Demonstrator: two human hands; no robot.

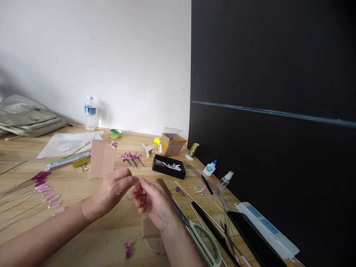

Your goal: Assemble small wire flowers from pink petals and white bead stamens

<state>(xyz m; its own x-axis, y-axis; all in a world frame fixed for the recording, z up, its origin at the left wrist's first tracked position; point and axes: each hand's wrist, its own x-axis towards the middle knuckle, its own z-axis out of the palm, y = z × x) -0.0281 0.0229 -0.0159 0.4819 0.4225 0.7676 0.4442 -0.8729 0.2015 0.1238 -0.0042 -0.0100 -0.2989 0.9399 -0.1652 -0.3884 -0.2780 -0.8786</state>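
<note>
My left hand [115, 187] and my right hand [151, 200] meet fingertip to fingertip above the middle of the table. Both are closed in a pinch, and whatever lies between the fingers is too small to name. Behind my left hand stands a pinkish wooden block [102, 157] with a small pink piece on its top corner. Beyond the hands lie several purple-pink flower pieces [131, 156] on dark stems. Under my right wrist is a light wooden piece [150, 228], partly hidden. A purple scrap [128, 250] rests near the front edge.
On the left lie wired petals [48, 193] and a yellow clip [80, 162]. A black tray [169, 167], cardboard box [172, 144], thread spool [194, 151] and glue bottle [210, 168] stand farther back. Scissors [204, 237], a comb [213, 226] and a power strip [267, 228] are at right.
</note>
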